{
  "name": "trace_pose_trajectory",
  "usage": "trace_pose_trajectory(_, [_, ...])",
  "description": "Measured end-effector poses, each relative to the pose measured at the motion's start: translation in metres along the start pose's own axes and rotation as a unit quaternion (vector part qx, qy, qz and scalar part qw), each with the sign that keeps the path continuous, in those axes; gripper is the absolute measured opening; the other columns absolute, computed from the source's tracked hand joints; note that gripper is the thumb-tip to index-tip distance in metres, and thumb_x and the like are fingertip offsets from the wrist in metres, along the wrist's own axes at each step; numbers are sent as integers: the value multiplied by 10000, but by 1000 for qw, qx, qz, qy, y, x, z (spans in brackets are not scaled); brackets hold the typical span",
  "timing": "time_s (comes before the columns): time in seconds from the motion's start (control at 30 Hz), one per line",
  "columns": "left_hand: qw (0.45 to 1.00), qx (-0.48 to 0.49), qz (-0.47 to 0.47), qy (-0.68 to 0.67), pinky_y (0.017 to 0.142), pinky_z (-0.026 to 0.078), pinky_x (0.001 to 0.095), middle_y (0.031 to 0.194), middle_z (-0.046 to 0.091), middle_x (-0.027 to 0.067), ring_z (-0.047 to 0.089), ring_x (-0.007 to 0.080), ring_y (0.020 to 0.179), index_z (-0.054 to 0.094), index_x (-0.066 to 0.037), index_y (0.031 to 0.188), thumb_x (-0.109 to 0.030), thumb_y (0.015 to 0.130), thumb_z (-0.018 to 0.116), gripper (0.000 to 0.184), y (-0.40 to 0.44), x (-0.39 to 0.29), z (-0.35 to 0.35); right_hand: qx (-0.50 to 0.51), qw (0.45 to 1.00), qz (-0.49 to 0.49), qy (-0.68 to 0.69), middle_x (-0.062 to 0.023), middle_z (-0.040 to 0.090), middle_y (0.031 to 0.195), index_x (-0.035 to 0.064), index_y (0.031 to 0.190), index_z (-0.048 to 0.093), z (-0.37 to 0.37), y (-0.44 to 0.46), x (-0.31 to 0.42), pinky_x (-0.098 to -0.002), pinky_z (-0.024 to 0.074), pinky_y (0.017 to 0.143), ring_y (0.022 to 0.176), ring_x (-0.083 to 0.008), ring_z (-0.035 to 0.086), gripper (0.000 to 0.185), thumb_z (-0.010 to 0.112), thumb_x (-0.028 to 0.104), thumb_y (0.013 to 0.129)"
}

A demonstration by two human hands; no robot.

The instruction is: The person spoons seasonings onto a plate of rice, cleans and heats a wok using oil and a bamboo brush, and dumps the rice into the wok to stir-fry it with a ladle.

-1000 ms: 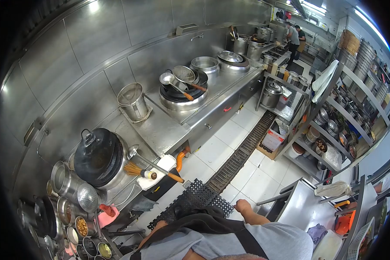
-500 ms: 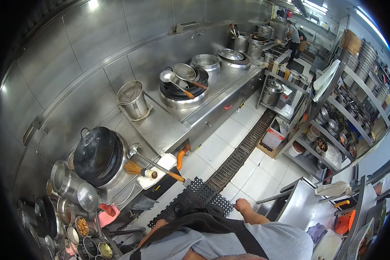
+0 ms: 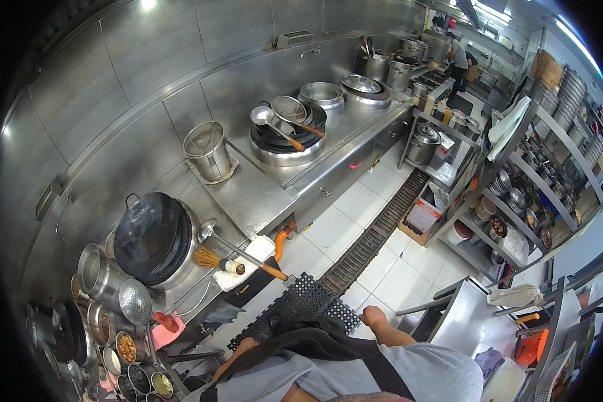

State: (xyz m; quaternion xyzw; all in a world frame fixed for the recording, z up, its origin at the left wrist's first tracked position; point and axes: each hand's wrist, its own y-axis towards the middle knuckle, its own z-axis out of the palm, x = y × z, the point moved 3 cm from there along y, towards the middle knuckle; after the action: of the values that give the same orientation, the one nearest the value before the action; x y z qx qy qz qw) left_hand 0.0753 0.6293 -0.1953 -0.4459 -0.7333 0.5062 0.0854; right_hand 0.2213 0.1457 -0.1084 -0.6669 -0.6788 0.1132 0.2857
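My right hand (image 3: 374,315) hangs at my side above the floor mat, its fingers curled in and nothing showing in them. Of my left hand (image 3: 247,344), only a part shows at the edge of my dark apron; its fingers are hidden. Ahead on the left, a black wok (image 3: 147,234) sits tilted on the range. A ladle (image 3: 244,251) with a wooden handle lies beside it, its handle sticking out over the counter edge. Next to the ladle are a bamboo brush (image 3: 218,260) and a folded white cloth (image 3: 253,258). Neither hand touches these.
A perforated black mat (image 3: 291,305) and a floor drain grate (image 3: 375,234) lie below. Pots and ingredient containers (image 3: 126,347) crowd the lower left. A steel table (image 3: 465,311) and shelving (image 3: 502,221) stand to the right. A person (image 3: 457,60) stands far back.
The view has shifted very slightly. My hands and the things on the range stay where they were.
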Motion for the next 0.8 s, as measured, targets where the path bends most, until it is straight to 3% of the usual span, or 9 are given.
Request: trace_pose_trajectory(0.8, [1000, -1, -8, -24, 611, 527, 417, 780, 663, 153, 656, 301, 710, 675, -50, 837, -226, 718, 603, 225, 1, 2, -2, 2, 1000, -13, -18, -189, 648, 935, 41, 848, 680, -14, 15, 7, -426, 494, 808, 902, -348, 617, 304, 573, 310, 753])
